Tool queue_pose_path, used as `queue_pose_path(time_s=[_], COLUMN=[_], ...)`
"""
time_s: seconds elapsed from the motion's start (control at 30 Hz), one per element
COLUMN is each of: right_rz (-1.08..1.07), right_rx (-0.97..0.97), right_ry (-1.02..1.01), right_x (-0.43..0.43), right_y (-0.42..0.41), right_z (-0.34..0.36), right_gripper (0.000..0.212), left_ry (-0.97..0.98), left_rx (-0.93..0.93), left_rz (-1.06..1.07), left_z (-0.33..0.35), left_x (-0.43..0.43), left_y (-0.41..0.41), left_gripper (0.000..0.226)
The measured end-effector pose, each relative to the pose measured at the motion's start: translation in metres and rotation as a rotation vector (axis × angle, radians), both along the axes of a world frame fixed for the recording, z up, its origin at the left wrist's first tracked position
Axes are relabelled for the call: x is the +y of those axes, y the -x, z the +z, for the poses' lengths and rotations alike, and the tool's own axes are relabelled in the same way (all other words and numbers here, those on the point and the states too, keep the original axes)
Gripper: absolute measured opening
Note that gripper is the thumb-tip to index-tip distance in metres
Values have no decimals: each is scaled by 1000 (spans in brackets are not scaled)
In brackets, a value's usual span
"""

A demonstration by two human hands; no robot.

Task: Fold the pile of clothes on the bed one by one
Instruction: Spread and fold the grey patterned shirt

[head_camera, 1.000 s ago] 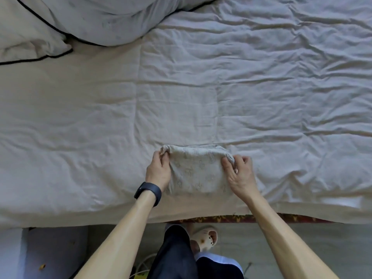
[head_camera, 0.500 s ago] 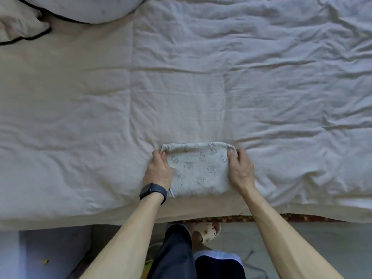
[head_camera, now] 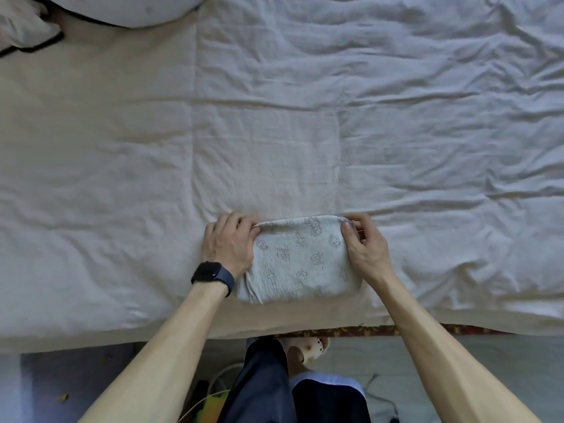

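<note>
Item: printed garment (head_camera: 297, 261), folded into a compact packet, at the near edge of the bed (head_camera: 122, 148). Left hand (head_camera: 227, 242) and right hand (head_camera: 364, 248) each pinch a far corner, fingers curled. Risk: if either pinch slackens, the layers may spring open or the packet may slide off the edge.

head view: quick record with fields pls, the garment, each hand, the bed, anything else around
garment: folded garment, pale grey with a cartoon print, flat on the bed near its near edge
left hand: left hand grips the garment's far left corner
right hand: right hand pinches the far right corner, thumb on top
surface: wrinkled bed sheet
wrist: dark watch on the left wrist
far left: pillow, partly cut off
pile of clothes: not in view
</note>
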State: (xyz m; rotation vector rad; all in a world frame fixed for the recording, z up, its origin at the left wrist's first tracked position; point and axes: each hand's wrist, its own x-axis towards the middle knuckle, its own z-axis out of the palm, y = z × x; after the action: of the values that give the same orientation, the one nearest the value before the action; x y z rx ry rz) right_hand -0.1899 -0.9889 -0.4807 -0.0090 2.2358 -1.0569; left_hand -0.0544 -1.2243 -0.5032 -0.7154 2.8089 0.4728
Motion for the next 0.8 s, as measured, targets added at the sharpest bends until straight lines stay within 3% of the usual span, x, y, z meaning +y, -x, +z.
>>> queue_pose_path(time_s=[0.13, 0.2, 0.3, 0.4, 0.53, 0.67, 0.8], right_rz=[165, 266, 386, 489, 653, 913, 849], right_rx=[-31, -24, -29, -106, -166, -159, -121], right_ry=[37, 25, -30, -10, -162, -294, -396], right_x=[6, 13, 19, 15, 2, -15, -8], right_y=[11, 21, 29, 34, 54, 62, 70], right_z=[12, 20, 34, 40, 42, 44, 35], right_gripper=[23, 27, 40, 60, 53, 56, 31], left_ry=[-76, -109, -150, -178, -235, -209, -162], left_rx=[-3, 57, 219, 223, 101, -12, -150], left_rz=[90, 85, -137, -287, -142, -195, -205], left_z=[8, 21, 41, 38, 11, -1, -5], left_x=[5, 19, 61, 103, 109, 99, 94], left_y=[1, 15, 36, 41, 31, 26, 21], left_gripper=[31, 41, 55, 61, 68, 79, 91])
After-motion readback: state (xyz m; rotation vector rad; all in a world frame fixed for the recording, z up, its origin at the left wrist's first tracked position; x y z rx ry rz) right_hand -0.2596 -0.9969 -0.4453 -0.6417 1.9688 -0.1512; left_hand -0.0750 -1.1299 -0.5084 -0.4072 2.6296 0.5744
